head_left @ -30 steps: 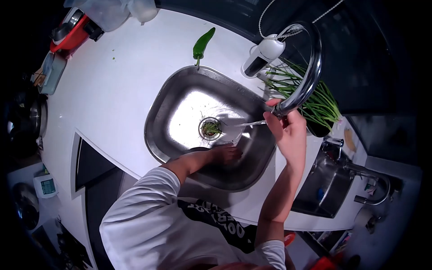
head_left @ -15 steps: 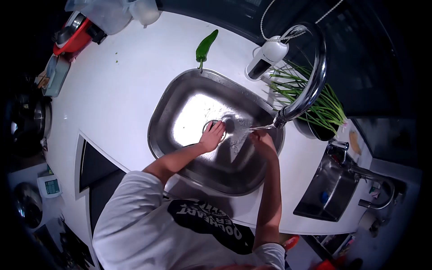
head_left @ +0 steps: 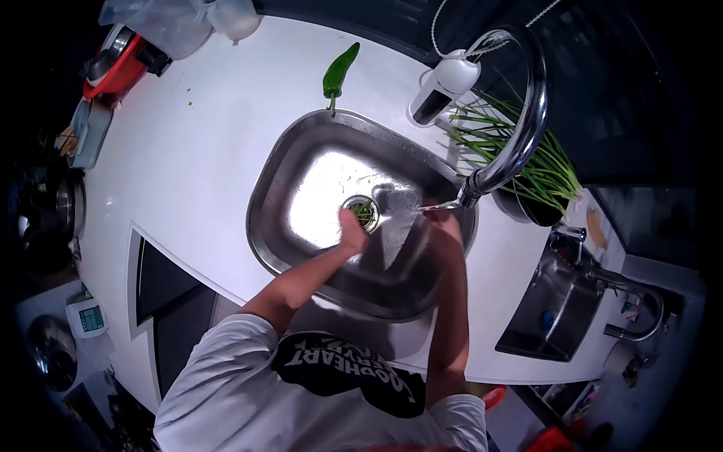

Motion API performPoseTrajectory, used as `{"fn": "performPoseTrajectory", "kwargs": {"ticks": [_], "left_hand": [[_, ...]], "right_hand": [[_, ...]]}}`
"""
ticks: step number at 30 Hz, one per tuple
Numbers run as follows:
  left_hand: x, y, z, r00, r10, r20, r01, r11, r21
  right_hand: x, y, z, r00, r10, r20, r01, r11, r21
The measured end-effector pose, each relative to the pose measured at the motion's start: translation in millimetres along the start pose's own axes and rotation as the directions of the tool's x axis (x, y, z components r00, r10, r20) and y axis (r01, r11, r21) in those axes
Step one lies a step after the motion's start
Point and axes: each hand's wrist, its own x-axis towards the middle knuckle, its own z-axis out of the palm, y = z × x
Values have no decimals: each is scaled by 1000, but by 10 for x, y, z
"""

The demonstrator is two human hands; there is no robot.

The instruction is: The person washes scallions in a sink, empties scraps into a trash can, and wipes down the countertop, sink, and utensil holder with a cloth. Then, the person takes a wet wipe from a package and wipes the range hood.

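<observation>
Water runs from the curved chrome faucet (head_left: 533, 113) into the steel sink (head_left: 301, 139). Green scraps (head_left: 363, 214) sit in the round drain. My left hand (head_left: 352, 230) is beside the drain at its lower left, over the sink floor; its fingers are blurred. Under the stream, at the right side of the sink, is my right hand (head_left: 443, 224), also smeared by motion, so anything in it cannot be made out. A green pepper (head_left: 340, 71) lies on the counter behind the sink.
Green onions (head_left: 531, 158) rest over a dark bowl (head_left: 538, 212) right of the sink. A white device (head_left: 448, 83) stands behind the faucet. A second sink (head_left: 553, 316) is at the right. A red container (head_left: 117, 71) and clear plastic containers (head_left: 169, 26) stand at the back left.
My right hand has left the faucet spout and moved down into the water stream. My left hand has shifted to the drain, covered it, then moved slightly down and left, showing the green scraps again.
</observation>
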Motion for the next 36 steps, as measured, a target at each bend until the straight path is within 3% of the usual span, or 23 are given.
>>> {"fn": "performPoseTrajectory", "kwargs": {"ticks": [1, 3, 4, 5, 8, 9, 11, 13, 15, 18, 21, 24, 27, 30, 34, 36], "left_hand": [[51, 116, 247, 934, 219, 282, -357, 617, 701], [-265, 376, -135, 897, 428, 114, -440, 833, 335], [-387, 484, -284, 870, 494, -3, -489, 863, 122], [-329, 418, -210, 909, 416, -1, -415, 907, 77], [-160, 305, -103, 980, 172, 103, -198, 909, 367], [-189, 276, -109, 963, 234, -133, -169, 911, 377], [-95, 256, -174, 988, 151, 15, -146, 918, 368], [-50, 262, -273, 985, 95, 142, -144, 908, 393], [-75, 241, -318, 982, 123, 141, -168, 911, 377], [-68, 206, -316, 980, 137, 144, -182, 909, 375], [-72, 167, -332, 984, 163, 76, -179, 899, 400], [-116, 139, -401, 962, 273, -1, -248, 876, 414], [-106, 131, -496, 934, 356, 15, -311, 795, 521], [-96, 98, -580, 905, 423, 40, -369, 734, 570], [-204, 81, -750, 851, 522, 50, -454, 685, 570], [-326, 94, -878, 835, 546, 69, -482, 665, 571]], "right_hand": [[-117, -213, -157, 997, -26, -74, 29, 999, 44], [-355, -659, -419, 961, -191, -198, 248, 914, 322], [-422, -778, -532, 927, -265, -264, 356, 841, 408], [-570, -1097, -651, 919, -254, -301, 378, 782, 495], [-692, -1476, -880, 709, -568, -418, 674, 721, 164], [-721, -1559, -918, 695, -601, -395, 679, 729, 86], [-757, -1673, -954, 668, -661, -342, 683, 727, -71], [-739, -1691, -949, 734, -594, -329, 642, 765, 53], [-705, -1715, -937, 767, -570, -295, 627, 763, 159], [-715, -1873, -833, 833, -498, -242, 524, 850, 55], [-701, -2100, -544, 683, -640, -352, 623, 762, -178], [-630, -2089, -352, 588, -659, -469, 738, 674, -24], [-416, -1808, -357, 671, -647, -361, 741, 573, 351], [-207, -1421, -479, 845, -504, -178, 479, 566, 671], [515, -640, -267, 962, -241, 132, 162, 887, 432], [939, -344, -126, 960, -252, -120, 279, 866, 415]]}}
